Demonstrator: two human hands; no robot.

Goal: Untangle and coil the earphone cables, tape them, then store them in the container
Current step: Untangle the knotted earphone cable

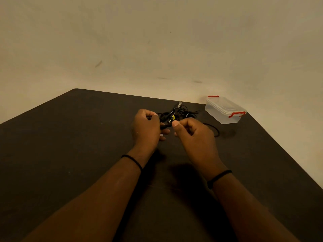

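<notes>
Dark counter, wall behind. Left hand at centre, fingers curled tight, pinching black earphone cables. Right hand just beside it at 3 o'clock, thumb and forefinger pinched on the same strand near a small yellow tag. Remaining cable tangle lies on the counter just beyond the hands at 12 to 1 o'clock; one loop trails out past the right hand. Clear container, red clips, lid on, sits at 2 o'clock near the counter's far edge.
</notes>
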